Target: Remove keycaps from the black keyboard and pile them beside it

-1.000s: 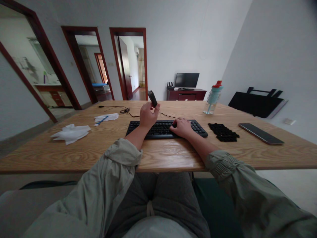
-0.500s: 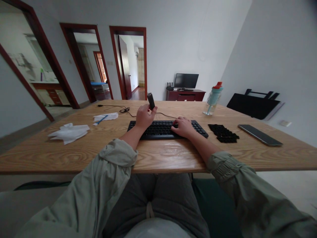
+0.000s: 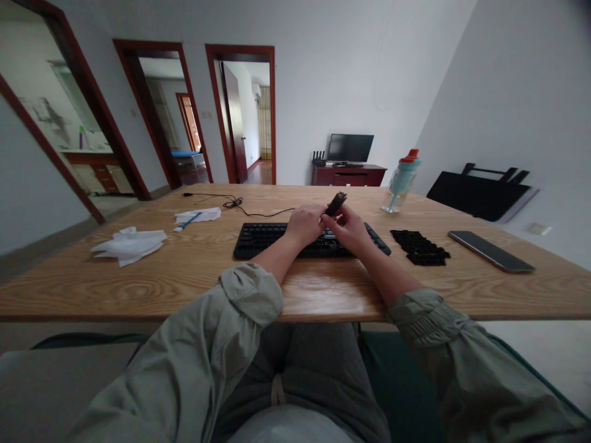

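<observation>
A black keyboard (image 3: 263, 231) lies on the wooden table, with part of its keys hidden behind my hands. Above its right half, my left hand (image 3: 305, 225) is closed around a short black cylindrical tool (image 3: 335, 203) that tilts up to the right. My right hand (image 3: 351, 230) meets it there, thumb and fingers pinched together close to the tool's lower end. What sits between those fingertips is hidden. A patch of loose black keycaps (image 3: 419, 248) lies to the right of the keyboard.
Right of the keycaps lies a dark phone-like slab (image 3: 490, 251); a water bottle (image 3: 399, 184) stands behind. On the left are crumpled white tissue (image 3: 132, 245), a blue brush-like stick (image 3: 188, 222) on another tissue, and a coiled cable (image 3: 233, 202).
My left hand has moved right and lower with the black tool, which now leans rightward. My right hand has risen off the keys and come together with it.
</observation>
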The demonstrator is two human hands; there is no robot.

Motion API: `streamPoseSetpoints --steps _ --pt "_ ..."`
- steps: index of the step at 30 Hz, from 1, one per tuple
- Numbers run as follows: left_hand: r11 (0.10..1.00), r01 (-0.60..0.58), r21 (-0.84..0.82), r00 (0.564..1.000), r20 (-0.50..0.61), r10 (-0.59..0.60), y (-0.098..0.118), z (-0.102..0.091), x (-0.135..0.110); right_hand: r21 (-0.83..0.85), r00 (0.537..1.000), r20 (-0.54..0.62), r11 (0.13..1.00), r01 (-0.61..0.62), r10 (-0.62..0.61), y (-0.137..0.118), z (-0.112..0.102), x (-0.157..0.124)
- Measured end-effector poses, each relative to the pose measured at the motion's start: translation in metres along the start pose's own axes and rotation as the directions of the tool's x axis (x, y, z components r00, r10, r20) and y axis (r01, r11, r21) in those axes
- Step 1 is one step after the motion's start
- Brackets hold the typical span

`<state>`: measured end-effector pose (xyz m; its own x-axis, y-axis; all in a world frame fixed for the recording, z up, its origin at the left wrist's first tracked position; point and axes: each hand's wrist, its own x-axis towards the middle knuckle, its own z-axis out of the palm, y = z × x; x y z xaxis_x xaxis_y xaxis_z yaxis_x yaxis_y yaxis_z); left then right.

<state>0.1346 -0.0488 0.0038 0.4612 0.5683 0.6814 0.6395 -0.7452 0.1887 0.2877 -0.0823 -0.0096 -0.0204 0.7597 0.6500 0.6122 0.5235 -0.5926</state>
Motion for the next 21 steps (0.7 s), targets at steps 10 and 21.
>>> streamPoseSetpoints --steps 10,21 --pt "0.988 0.035 -0.152 0.996 0.084 -0.022 -0.03 -0.01 -0.009 -0.125 0.979 -0.162 0.982 -0.142 0.121 0.001 -0.006 0.003" --pt "0.999 0.023 -0.03 0.938 0.348 -0.011 -0.031 0.003 -0.009 -0.153 0.982 -0.142 0.977 -0.149 0.128 0.015 0.0 0.003"
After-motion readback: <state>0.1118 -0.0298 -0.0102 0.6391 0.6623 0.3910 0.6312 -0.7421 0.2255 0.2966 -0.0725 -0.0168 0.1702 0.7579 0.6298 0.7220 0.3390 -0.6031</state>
